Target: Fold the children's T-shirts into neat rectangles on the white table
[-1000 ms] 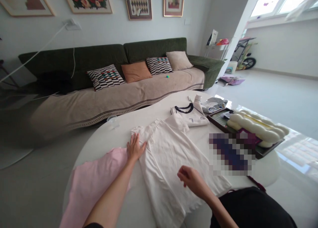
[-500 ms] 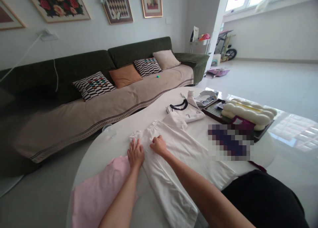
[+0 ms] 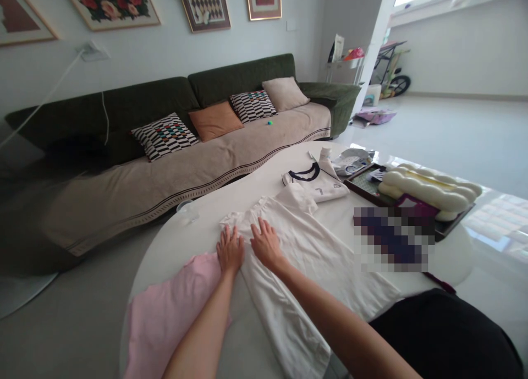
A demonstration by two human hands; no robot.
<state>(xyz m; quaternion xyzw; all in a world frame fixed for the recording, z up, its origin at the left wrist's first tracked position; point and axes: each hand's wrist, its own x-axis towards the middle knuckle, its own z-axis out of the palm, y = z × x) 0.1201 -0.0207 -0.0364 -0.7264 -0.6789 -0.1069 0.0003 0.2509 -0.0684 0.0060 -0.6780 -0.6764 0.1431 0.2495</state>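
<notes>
Our left hand [image 3: 230, 251] and right hand [image 3: 267, 245] press with fingers spread on the white T-shirt [image 3: 313, 269], lying lengthwise toward us at lower centre of the frame; the left hand sits nearer its edge, just beside the pink cloth [image 3: 173, 313].

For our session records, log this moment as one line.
left hand: on white T-shirt | right hand: same | beside: pink cloth

A black garment [image 3: 445, 335] covers the body, leaving the forearms [image 3: 338, 313], left hand [image 3: 230, 251] and right hand [image 3: 267, 246] bare.
</notes>
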